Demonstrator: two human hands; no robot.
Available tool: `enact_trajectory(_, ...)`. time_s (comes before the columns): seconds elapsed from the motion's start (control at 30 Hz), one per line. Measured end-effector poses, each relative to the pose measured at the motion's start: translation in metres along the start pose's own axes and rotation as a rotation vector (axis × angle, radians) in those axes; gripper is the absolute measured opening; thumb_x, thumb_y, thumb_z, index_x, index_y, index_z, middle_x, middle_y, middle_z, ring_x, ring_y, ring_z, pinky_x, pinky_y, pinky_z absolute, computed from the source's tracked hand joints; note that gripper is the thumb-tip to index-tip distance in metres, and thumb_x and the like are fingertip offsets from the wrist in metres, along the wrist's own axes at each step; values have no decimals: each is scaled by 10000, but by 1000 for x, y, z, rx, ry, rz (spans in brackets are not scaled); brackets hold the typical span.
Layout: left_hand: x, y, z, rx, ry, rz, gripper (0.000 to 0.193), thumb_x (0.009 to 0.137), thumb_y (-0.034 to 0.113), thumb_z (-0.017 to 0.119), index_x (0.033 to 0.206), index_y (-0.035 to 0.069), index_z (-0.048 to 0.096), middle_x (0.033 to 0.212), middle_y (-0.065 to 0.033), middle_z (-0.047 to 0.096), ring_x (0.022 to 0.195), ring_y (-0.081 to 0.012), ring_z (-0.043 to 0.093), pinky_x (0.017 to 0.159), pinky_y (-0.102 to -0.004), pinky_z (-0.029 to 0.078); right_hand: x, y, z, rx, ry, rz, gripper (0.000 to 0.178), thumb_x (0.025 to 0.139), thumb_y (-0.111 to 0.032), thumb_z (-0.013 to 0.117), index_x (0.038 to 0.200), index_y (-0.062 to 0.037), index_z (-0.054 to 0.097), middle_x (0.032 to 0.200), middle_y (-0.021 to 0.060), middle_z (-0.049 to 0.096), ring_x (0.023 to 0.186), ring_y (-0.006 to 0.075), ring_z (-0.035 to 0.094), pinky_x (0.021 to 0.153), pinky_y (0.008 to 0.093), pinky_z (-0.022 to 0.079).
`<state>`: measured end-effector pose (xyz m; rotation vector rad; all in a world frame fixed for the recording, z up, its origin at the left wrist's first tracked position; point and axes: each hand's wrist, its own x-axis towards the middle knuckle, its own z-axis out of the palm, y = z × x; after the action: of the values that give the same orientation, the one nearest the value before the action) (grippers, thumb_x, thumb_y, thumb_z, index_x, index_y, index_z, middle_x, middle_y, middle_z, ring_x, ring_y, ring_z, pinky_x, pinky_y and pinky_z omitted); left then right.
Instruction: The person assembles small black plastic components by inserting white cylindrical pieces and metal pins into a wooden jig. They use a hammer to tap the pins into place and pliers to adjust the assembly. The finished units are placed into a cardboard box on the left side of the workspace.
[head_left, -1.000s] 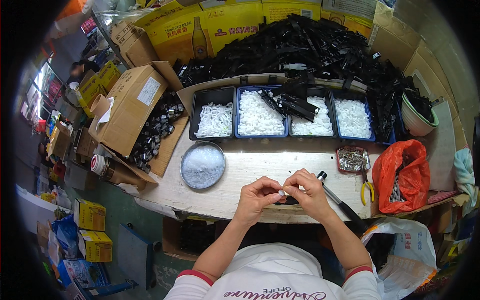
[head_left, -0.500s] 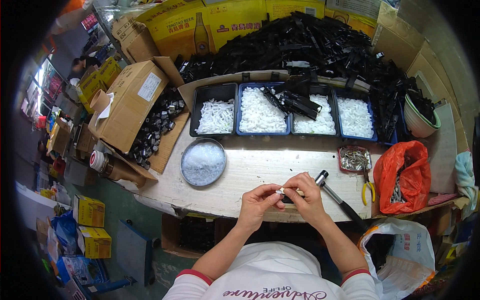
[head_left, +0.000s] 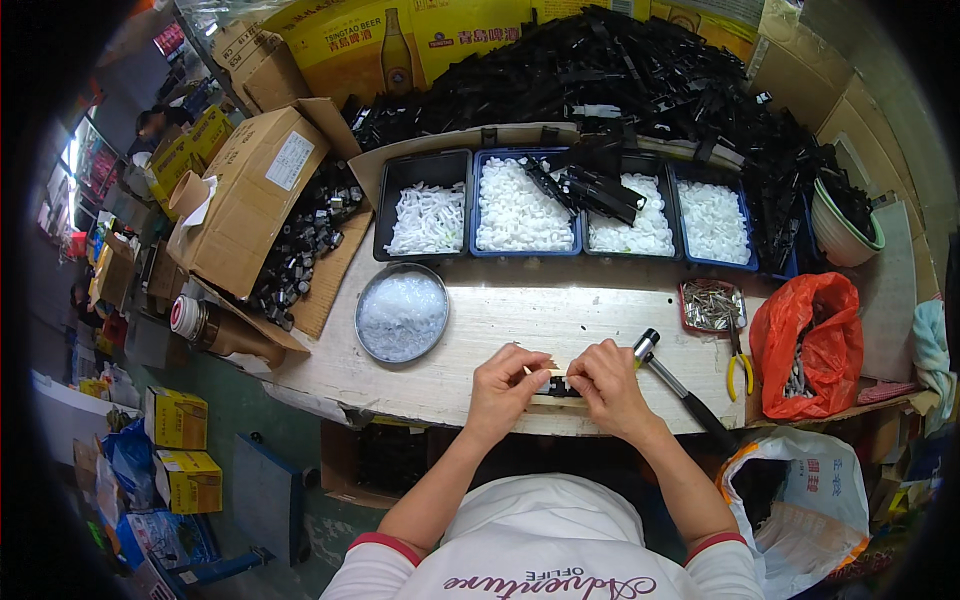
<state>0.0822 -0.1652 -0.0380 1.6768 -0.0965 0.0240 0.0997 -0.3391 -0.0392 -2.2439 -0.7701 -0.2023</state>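
Observation:
A small black part [head_left: 563, 387] lies near the front edge of the bench, with a thin pale strip just behind it. My left hand [head_left: 507, 388] is at its left end, thumb and fingers bent together in a pinch; what sits between them is too small to make out. From the other side my right hand [head_left: 606, 388] presses its closed fingertips onto the right end of the black part. A hammer [head_left: 684, 393] with a metal head and black grip rests just right of my right hand, its head close to my knuckles.
Behind the hands stand bins of small white pieces [head_left: 525, 208] and a heap of black parts [head_left: 600, 90]. A round dish [head_left: 403, 313] is at left. Yellow-handled pliers [head_left: 738, 368], a box of metal pins [head_left: 712, 305] and a red bag [head_left: 806, 345] are at right.
My hands have lowered slightly and moved apart, showing more of the black part between them. The small white piece earlier pinched at my fingertips is no longer plainly visible.

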Motion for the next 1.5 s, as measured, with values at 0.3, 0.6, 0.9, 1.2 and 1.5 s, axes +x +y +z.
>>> enact_trajectory(0.3, 4, -13, -4, 103, -133, -98, 221, 700, -34, 631, 911, 30, 637, 733, 11, 466, 581, -44, 399, 520, -184, 356, -2, -2, 14, -256, -73, -107, 151, 666, -26, 574, 801, -73, 525, 762, 36, 474, 801, 220, 432, 723, 385, 273)
enact_trajectory(0.6, 23, 16, 9, 845, -387, 32, 167, 660, 84, 677, 812, 43, 621, 764, -93, 542, 696, -256, 568, 616, -348, 449, 0, 21, -23, -99, 82, 43, 123, 694, -58, 598, 806, -97, 564, 754, 21, 533, 781, 200, 480, 736, 369, 285)
enact_trajectory(0.9, 156, 24, 67, 988, -128, 374, 73, 650, 67, 628, 712, 29, 629, 740, -142, 569, 697, -328, 577, 592, -421, 460, -17, 108, -107, -815, 174, 412, 60, 705, -115, 605, 747, -73, 593, 776, 54, 579, 827, 239, 490, 720, 412, 302)
enact_trajectory(1.2, 199, 22, 82, 1222, -307, 380, 94, 616, 23, 597, 700, -8, 624, 734, -208, 602, 723, -342, 604, 620, -412, 491, -12, 122, -104, -696, 102, 454, 66, 703, -89, 601, 765, -73, 586, 777, 54, 573, 844, 244, 477, 721, 427, 301)
enact_trajectory(1.5, 186, 39, 49, 18, -267, -131, 67, 809, 45, 543, 807, -18, 565, 699, -84, 577, 565, -131, 577, 448, -241, 481, -18, 120, -116, -748, 219, 372, 60, 704, -82, 609, 754, -95, 579, 756, 44, 547, 792, 236, 484, 700, 412, 295)
